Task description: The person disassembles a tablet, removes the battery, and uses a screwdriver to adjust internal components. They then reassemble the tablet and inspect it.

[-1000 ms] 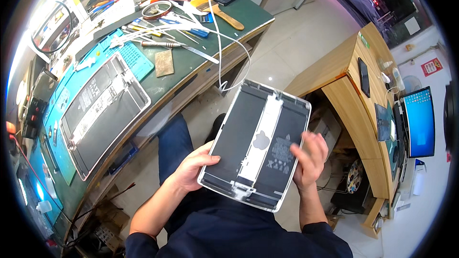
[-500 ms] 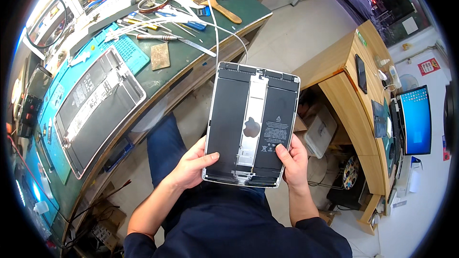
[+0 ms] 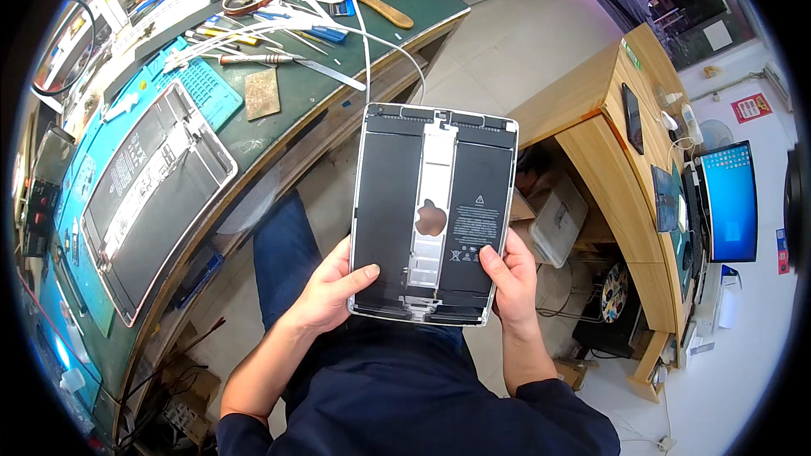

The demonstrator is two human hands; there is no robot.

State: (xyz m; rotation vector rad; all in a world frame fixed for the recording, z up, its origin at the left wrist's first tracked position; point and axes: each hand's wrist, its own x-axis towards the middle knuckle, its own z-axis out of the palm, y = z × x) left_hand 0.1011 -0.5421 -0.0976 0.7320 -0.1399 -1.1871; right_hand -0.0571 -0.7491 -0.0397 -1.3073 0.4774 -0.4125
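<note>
Above my lap I hold an opened tablet housing (image 3: 389, 194), its inside facing up. Two black battery cells flank a silver centre strip, and a thin pale frame runs round the edge. My left hand (image 3: 331, 287) is closed on the lower left edge, thumb on top of the battery. At the lower right edge, my right hand (image 3: 512, 279) grips the same housing, thumb also on top; the fingers of both hands are partly hidden underneath. A second opened tablet housing (image 3: 144, 245) lies on the workbench to my left, touched by neither hand.
The green-topped workbench (image 3: 279, 139) curves along the left, bearing a blue mat (image 3: 211, 101), a brush (image 3: 384, 10), a metal blade (image 3: 334, 74) and several screwdrivers. White cables (image 3: 363, 29) hang past its edge. To the right stand a wooden desk (image 3: 574, 110) and a monitor (image 3: 728, 203).
The whole scene has shifted slightly left and up in view. Both hands keep their grip on the tablet housing, which has turned only slightly.
</note>
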